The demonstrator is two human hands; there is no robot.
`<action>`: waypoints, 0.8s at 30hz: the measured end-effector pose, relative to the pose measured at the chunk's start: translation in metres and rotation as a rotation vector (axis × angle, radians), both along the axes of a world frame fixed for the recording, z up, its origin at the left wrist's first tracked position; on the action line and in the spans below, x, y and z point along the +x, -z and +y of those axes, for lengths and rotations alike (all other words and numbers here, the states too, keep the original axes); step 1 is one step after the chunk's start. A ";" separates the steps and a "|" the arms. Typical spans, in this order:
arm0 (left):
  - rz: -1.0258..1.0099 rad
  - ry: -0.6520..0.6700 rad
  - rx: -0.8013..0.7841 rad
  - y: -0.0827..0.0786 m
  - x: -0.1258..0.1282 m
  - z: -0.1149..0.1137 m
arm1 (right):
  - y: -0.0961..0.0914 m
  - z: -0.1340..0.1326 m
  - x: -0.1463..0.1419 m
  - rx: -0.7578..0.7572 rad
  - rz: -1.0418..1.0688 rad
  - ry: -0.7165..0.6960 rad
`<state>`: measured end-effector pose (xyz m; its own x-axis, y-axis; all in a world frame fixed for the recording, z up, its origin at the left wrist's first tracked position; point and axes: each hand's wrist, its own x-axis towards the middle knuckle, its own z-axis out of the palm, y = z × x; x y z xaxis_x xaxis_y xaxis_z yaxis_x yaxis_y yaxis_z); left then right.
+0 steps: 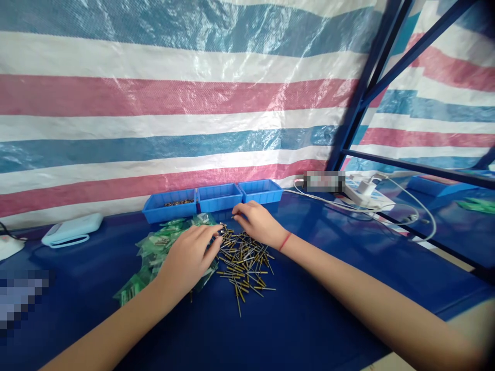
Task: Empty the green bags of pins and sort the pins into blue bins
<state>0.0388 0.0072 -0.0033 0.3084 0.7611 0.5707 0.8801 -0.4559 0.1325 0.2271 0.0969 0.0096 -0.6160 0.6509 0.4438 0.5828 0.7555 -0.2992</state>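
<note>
A loose pile of pop rivets (247, 263), with brass-coloured bodies and thin silver stems, lies on the blue table. My left hand (189, 250) is over the pile's left edge, with thumb and forefinger curled toward each other. Something small and dark shows at those fingertips, too small to make out. At the pile's far side, my right hand (257, 221) is closed in a pinch, and the tip of a small rivet seems to show under its fingers. Green-printed clear plastic bags (154, 252) lie beneath and beside my left hand, some with rivets inside.
Three blue bins stand in a row behind the pile; the left bin (170, 212) holds small metal parts. A light-blue case (72, 230) lies at left. White cables and a power strip (365, 193) are at right, near a blue metal frame (359, 103). Striped sheeting (154, 98) hangs behind.
</note>
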 end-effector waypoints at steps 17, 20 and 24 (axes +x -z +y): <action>-0.367 0.001 -0.226 -0.008 0.013 -0.006 | -0.004 -0.051 -0.005 -0.514 0.555 -0.151; -0.297 0.010 -0.140 -0.008 0.012 -0.006 | -0.001 -0.051 -0.007 -0.689 0.635 -0.176; -0.137 0.051 -0.004 -0.005 0.006 -0.004 | -0.002 -0.054 -0.008 -0.690 0.679 -0.181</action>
